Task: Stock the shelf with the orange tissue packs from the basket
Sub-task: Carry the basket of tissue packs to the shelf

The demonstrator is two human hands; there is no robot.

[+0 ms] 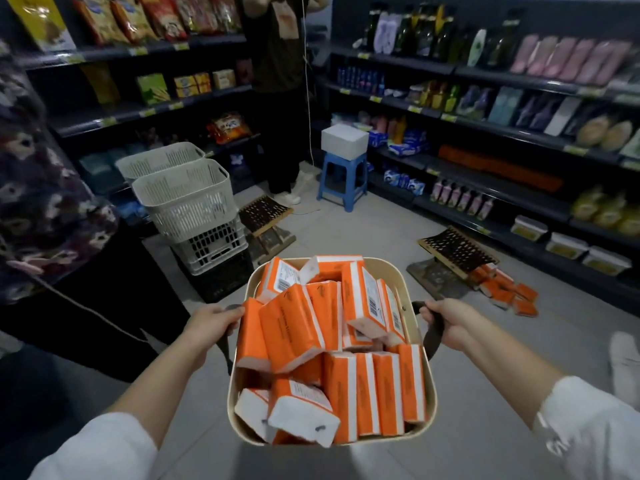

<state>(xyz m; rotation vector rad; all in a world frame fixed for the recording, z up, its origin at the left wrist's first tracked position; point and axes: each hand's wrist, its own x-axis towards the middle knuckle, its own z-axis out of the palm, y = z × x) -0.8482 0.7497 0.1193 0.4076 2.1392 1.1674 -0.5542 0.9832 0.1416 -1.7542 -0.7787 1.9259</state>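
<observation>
A beige basket [430, 393] hangs in front of me above the floor, filled with several orange tissue packs [298, 327] lying loose and crooked. My left hand [211, 323] grips the dark strap handle on the basket's left side. My right hand [450, 320] grips the dark strap handle on its right side. On the right stand dark shelves [491, 183]; one level holds a row of orange packs [498, 166]. More orange tissue packs [505, 292] lie in a heap on the floor at the foot of those shelves.
A blue stool [343, 181] carrying a white box [344, 141] stands ahead by the shelf corner. Stacked white baskets and crates [194, 209] sit at left. Two low wooden stands [457, 251] rest on the floor. One person stands at the back, another close on my left.
</observation>
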